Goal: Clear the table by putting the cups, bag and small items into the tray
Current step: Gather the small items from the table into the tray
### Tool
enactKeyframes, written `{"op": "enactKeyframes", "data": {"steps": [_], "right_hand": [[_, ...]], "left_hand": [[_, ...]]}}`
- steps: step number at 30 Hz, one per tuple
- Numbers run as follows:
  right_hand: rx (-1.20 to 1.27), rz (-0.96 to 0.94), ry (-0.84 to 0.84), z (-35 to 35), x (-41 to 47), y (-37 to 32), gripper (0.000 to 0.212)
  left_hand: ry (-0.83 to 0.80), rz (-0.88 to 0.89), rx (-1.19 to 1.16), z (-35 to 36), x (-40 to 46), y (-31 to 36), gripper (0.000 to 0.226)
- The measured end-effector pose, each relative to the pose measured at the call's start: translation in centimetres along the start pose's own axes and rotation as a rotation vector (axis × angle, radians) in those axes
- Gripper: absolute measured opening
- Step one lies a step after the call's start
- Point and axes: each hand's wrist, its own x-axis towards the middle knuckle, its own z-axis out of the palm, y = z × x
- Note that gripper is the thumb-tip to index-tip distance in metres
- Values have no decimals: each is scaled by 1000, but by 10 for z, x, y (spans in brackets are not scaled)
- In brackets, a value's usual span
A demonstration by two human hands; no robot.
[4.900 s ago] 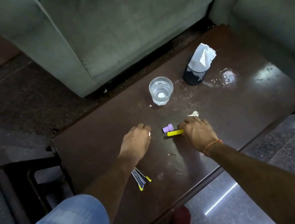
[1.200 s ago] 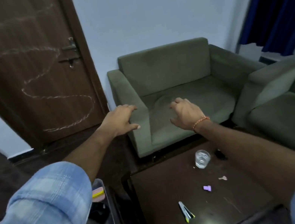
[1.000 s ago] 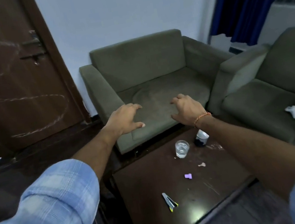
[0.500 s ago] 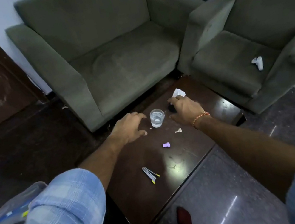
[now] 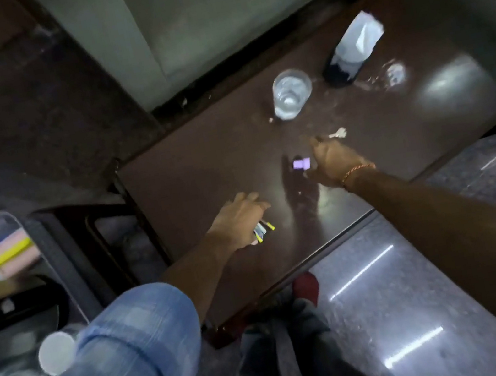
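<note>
**Both hands reach for small items on a dark surface**

At far left, below the surface, sits a clear plastic tray [image 5: 19, 224] already holding a yellow stick [image 5: 4, 260], a pink pad and white round cups [image 5: 56, 352]. The left hand [image 5: 239, 219] is over a bundle of thin silver and yellow-tipped sticks [image 5: 262, 231] near the front edge; blur hides whether its fingers have closed on them. Right of it lies a small purple cap [image 5: 301, 164], with the right hand [image 5: 332, 159] just beside it, fingers loosely spread, holding nothing. A tiny white scrap [image 5: 339, 133] lies just past its fingertips. Further back stand a clear drinking glass of water [image 5: 291, 94] and a black mesh holder stuffed with white tissue [image 5: 349, 54].

Risks: the light cap could skid off the glossy brown surface [image 5: 189, 181] if nudged, and a high sweep could tip the glass. Open room lies between the hands; the front edge is close behind the left hand.
</note>
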Motion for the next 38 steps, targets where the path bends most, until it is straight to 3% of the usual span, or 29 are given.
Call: {"op": "enactKeyframes", "data": {"steps": [5, 8, 13, 19, 30, 38], "right_hand": [[-60, -10, -89, 44, 25, 16, 68], [-158, -1, -124, 62, 29, 21, 55], [-236, 48, -38, 76, 26, 14, 30], [-209, -5, -19, 64, 15, 7, 28], [21, -161, 126, -24, -32, -58, 24], [-27, -355, 308, -155, -46, -140, 19]], "left_hand": [[53, -13, 127, 53, 7, 3, 67], [120, -24, 146, 63, 13, -2, 56], [170, -85, 180, 70, 19, -3, 34], [213, -160, 156, 58, 20, -5, 31], [310, -236, 119, -62, -43, -15, 45], [494, -363, 213, -195, -117, -35, 45]]}}
